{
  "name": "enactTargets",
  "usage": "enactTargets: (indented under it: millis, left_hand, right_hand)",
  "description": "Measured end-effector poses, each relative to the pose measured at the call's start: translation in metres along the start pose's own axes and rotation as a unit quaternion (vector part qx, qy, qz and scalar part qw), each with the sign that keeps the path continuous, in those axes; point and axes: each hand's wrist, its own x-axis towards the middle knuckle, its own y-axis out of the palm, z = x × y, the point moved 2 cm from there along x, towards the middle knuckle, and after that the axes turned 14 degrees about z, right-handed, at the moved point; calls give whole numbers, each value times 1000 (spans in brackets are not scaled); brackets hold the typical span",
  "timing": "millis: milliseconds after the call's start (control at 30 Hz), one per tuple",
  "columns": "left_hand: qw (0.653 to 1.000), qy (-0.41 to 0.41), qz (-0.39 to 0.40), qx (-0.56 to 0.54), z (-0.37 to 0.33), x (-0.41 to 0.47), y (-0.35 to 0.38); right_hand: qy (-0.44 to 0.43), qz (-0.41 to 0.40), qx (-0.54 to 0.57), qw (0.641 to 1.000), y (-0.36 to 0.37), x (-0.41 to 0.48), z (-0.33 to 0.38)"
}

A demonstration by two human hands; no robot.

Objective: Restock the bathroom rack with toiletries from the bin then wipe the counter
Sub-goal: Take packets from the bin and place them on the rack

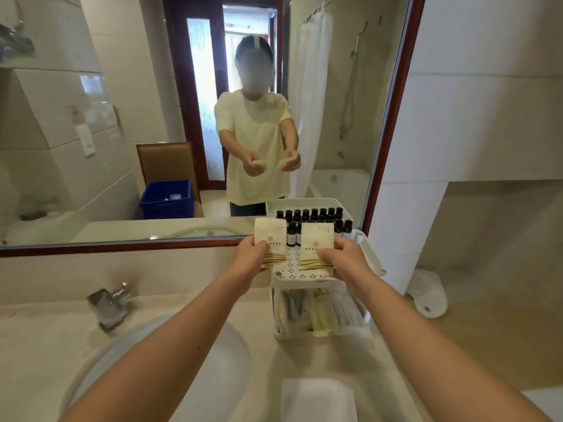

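Observation:
A white two-tier rack (pixel 370 254) stands on the counter against the mirror. Its top shelf carries several small dark bottles (pixel 292 233) at the back; the lower tier holds several long wrapped toiletries (pixel 323 315). My left hand (pixel 251 254) grips one cream sachet (pixel 271 236) with a gold flower logo, held upright just left of the rack's top shelf. My right hand (pixel 344 257) grips a second matching sachet (pixel 315 251) over the front of that shelf. The blue bin (pixel 167 199) shows only as a reflection in the mirror.
A white basin (pixel 146 360) with a chrome tap (pixel 111 303) fills the counter's left. A folded white cloth (pixel 316 400) lies at the front edge. A white hair dryer (pixel 426 292) sits to the right of the rack. The red-framed mirror (pixel 393 117) reflects a person.

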Motion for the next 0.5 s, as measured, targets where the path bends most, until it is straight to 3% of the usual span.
enactTargets:
  millis: [133,500]
  left_hand:
    - [1000,-19,-8,16,7,48,-4]
    - [996,-72,-44,42,36,108,-16]
  right_hand:
    - [33,-5,5,999,-3,42,-12]
    - [101,26,-113,988,6,126,-48]
